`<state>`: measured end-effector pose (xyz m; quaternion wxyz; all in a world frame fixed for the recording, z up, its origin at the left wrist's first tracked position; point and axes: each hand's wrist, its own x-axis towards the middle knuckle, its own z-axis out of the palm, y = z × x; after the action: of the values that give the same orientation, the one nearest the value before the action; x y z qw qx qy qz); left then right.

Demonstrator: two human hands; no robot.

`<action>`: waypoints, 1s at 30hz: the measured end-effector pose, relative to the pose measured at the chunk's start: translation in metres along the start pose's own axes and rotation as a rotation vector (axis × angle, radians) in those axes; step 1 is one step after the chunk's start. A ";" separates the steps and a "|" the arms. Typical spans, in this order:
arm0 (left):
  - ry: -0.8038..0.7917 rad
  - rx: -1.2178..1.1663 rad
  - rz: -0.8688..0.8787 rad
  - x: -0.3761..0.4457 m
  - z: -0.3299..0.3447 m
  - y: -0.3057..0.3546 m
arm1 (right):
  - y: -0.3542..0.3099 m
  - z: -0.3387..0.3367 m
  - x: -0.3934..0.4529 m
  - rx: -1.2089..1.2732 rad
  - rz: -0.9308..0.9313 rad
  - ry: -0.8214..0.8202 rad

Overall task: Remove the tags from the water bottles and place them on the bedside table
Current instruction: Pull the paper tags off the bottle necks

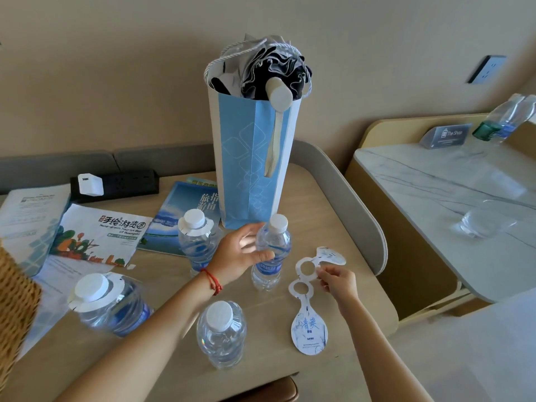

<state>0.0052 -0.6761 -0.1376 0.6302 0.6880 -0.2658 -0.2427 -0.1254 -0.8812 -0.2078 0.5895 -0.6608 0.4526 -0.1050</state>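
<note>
We see four water bottles standing on a beige table (333, 204). Our left hand (240, 256) reaches to the far bottle (271, 250), fingers spread and curved about its shoulder, the thumb lying against its side just above the blue label; the hand is not closed tight, and this bottle wears no tag on its neck. Our right hand (338, 281) is just right of that bottle, its fingertips pinched together on two paper tags (310, 300). The pinch sits at the right edge of the upper ring. One tag hangs downward from the grip, its round end with blue lettering low and toward us, and the other fans up and to the right, its end above the fingers. Both tags are clear of any bottle and held above the tabletop.

The near bottle (221, 333) between our forearms has a bare cap. The left bottle (111, 303) and the middle bottle (195, 242) each carry a white paper collar around the neck. Behind them stands a tall blue paper bag (249, 175) with a folded umbrella (275, 74) in it, and leaflets (98, 233) lie to the left. To the right, well apart, is a marble-topped side table (441, 181).
</note>
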 end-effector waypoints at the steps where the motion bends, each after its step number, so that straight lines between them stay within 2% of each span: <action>1: 0.000 0.009 -0.003 0.000 0.000 0.000 | 0.006 0.001 0.001 -0.017 0.026 0.005; 6: 0.022 0.061 -0.014 0.000 0.000 0.001 | 0.013 0.003 0.007 -0.123 0.086 0.043; 11: 0.014 0.109 -0.011 -0.002 0.000 0.007 | 0.008 0.002 0.002 -0.156 0.053 0.070; 19: 0.043 0.164 -0.002 -0.014 -0.001 0.024 | -0.024 0.000 -0.028 -0.111 -0.138 0.070; 26: 0.045 0.187 0.080 -0.046 -0.011 0.057 | -0.081 0.006 -0.086 0.095 -0.363 -0.009; 30: 0.214 0.210 0.176 -0.070 -0.021 0.070 | -0.112 0.021 -0.120 0.178 -0.435 -0.124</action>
<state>-0.0363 -0.6181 -0.0660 0.5983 0.7461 -0.2804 -0.0829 -0.1266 -0.7913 -0.0687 0.6354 -0.6934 0.2518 -0.2281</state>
